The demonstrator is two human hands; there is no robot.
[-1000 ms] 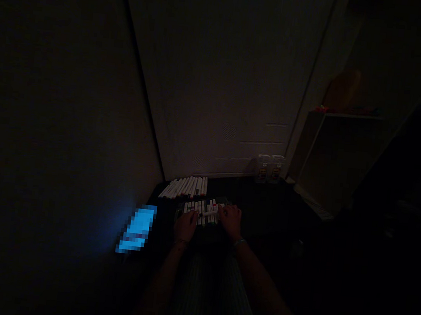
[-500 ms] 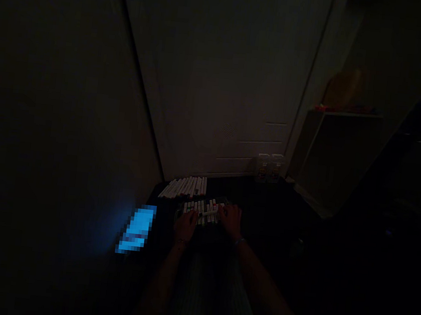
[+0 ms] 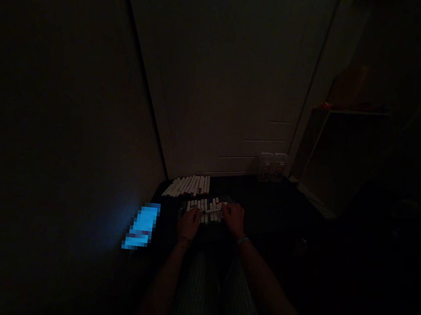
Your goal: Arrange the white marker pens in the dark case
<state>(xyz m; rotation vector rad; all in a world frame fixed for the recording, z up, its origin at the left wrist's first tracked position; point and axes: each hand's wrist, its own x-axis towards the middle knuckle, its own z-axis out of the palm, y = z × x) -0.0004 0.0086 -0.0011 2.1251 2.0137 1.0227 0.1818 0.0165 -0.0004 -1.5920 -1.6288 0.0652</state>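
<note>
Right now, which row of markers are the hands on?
The nearer marker row, touched by the left hand and right hand; the farther marker row lies apart, untouched, by the door.

Bare floor (image 3: 279,217) lies open at 3 o'clock of the marker tray (image 3: 213,198). A row of markers (image 3: 189,186) blocks 12 o'clock, a glowing screen (image 3: 142,226) 9 o'clock, 2 jars (image 3: 272,167) stand at 1 o'clock.

Your room is very dark. The brightest thing is a blue glow (image 3: 142,226) low on the left, all blocky. It spills a little onto the wall (image 3: 77,203) beside it. The white markers (image 3: 205,211) show up pale. The corners go black, and far things look fuzzy.
</note>
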